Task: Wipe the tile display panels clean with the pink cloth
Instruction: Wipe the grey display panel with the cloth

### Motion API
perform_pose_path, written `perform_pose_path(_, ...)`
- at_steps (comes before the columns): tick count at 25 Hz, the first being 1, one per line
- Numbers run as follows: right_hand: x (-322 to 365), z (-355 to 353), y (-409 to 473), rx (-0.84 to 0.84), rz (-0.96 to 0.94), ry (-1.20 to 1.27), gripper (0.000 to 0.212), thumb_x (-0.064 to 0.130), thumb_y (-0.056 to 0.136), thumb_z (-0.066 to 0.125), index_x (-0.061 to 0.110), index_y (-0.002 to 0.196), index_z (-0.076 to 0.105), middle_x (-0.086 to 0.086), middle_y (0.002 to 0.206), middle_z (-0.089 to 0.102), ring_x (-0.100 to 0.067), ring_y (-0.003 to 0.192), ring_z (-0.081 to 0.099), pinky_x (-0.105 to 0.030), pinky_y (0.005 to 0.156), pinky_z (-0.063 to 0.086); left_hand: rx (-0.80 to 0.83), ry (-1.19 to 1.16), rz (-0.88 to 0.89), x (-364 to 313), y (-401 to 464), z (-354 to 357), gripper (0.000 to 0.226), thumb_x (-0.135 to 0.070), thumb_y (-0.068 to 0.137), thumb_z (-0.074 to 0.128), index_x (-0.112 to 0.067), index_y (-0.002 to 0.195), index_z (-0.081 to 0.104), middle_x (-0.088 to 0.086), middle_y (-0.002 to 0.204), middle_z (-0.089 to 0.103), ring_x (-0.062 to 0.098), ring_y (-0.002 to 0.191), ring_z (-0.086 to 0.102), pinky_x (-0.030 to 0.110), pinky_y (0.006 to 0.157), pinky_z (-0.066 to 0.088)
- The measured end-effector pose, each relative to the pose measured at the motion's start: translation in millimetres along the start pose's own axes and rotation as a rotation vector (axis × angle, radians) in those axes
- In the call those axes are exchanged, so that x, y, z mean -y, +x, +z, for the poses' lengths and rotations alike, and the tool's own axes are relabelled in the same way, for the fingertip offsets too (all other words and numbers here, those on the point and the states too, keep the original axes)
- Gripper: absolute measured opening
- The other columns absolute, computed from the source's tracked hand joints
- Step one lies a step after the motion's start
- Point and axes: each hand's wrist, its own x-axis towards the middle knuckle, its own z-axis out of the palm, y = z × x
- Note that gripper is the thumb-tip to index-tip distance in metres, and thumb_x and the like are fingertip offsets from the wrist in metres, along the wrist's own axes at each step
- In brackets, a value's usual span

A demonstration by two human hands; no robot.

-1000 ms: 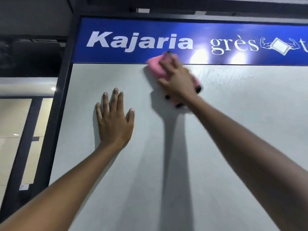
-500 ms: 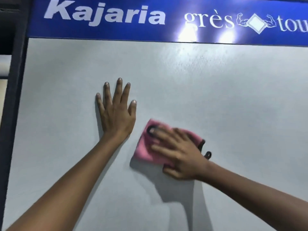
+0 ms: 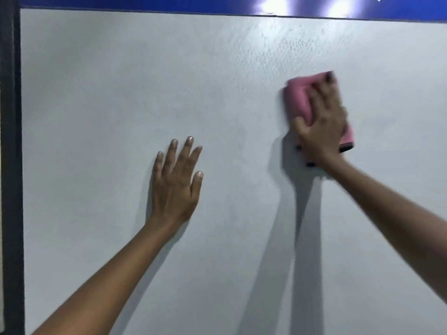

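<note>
A large pale grey tile panel [image 3: 108,93] stands upright and fills most of the view. My right hand [image 3: 323,126] presses the folded pink cloth [image 3: 298,102] flat against the panel at the upper right; the cloth has a dark edge showing below my palm. The hand and cloth are motion-blurred. My left hand [image 3: 175,182] lies flat on the panel at the centre, fingers spread and pointing up, holding nothing. A damp, speckled patch glistens on the panel above the cloth.
A blue sign strip [image 3: 145,2] runs along the panel's top edge with two bright light reflections. A dark frame post [image 3: 11,165] borders the panel on the left.
My right hand swept the cloth down from the panel's top edge to beside my left hand, then up and to the right. The view dropped lower. My left hand stayed pressed on the panel.
</note>
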Motion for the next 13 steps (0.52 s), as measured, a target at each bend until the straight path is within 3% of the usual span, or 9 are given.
perform_pose_path(2,43.3,20.0,-81.0,0.143,-0.364,0.105,0.068,0.03,0.071,0.057,0.006,0.135,0.055,-0.013,0.144,0.049,-0.035,0.137,0.042,-0.052,0.095,0.042,0.022,0.065,-0.063,4.3,-12.8,4.6,0.054,-0.03,0.098,0.029,-0.025,0.153,0.029,-0.006,0.162,0.016,0.019,0.151,0.006,0.045,0.121,0.004)
perform_pose_path(4,84.9,22.4,-177.7,0.384,-0.843,0.151,0.068,0.027,0.068,0.067,0.01,0.132,0.058,-0.006,0.142,0.053,-0.035,0.139,0.036,-0.05,0.098,0.035,0.044,0.097,-0.056,7.7,-13.5,5.1,0.054,-0.03,0.099,0.029,-0.027,0.153,0.026,-0.006,0.162,0.015,0.02,0.151,0.007,0.047,0.121,0.005)
perform_pose_path(6,97.9,16.3,-224.1,0.536,-1.103,0.171,0.071,0.028,0.063,0.078,0.014,0.131,0.06,-0.001,0.145,0.05,-0.034,0.139,0.031,-0.05,0.103,0.028,0.064,0.107,-0.033,6.2,-12.5,2.0,0.054,-0.03,0.1,0.028,-0.027,0.154,0.021,-0.004,0.163,0.014,0.022,0.151,0.005,0.049,0.12,0.004)
perform_pose_path(7,92.7,12.7,-223.7,0.548,-1.08,0.199,0.071,0.027,0.062,0.079,0.014,0.129,0.062,-0.002,0.147,0.048,-0.034,0.138,0.034,-0.049,0.102,0.031,0.059,0.091,-0.031,3.8,-15.1,-0.1,0.054,-0.031,0.101,0.029,-0.026,0.154,0.02,-0.002,0.163,0.013,0.023,0.151,0.005,0.049,0.12,0.002)
perform_pose_path(9,65.3,6.7,-196.1,0.466,-0.807,0.204,0.062,0.024,0.063,0.076,0.014,0.123,0.066,-0.012,0.148,0.044,-0.035,0.131,0.044,-0.048,0.095,0.041,0.027,0.023,-0.044,-6.0,-33.5,-3.4,0.056,-0.031,0.1,0.034,-0.023,0.154,0.023,0.001,0.162,0.015,0.026,0.15,0.005,0.048,0.12,-0.001)
perform_pose_path(11,19.0,-3.4,-149.6,0.256,-0.486,0.098,0.059,0.028,0.068,0.067,0.014,0.125,0.064,-0.023,0.149,0.038,-0.037,0.121,0.05,-0.047,0.089,0.047,0.038,-0.014,-0.025,-23.5,-70.2,-0.4,0.057,-0.032,0.098,0.037,-0.02,0.152,0.027,0.001,0.161,0.017,0.027,0.15,0.007,0.049,0.12,0.001)
perform_pose_path(13,-27.8,-16.7,-102.8,0.106,-0.209,0.04,0.061,0.028,0.073,0.061,0.013,0.132,0.059,-0.026,0.152,0.032,-0.035,0.13,0.045,-0.044,0.096,0.043,0.104,0.02,-0.018,-31.6,-102.7,9.9,0.056,-0.035,0.099,0.033,-0.021,0.153,0.027,0.0,0.162,0.016,0.025,0.15,0.006,0.051,0.12,0.004)
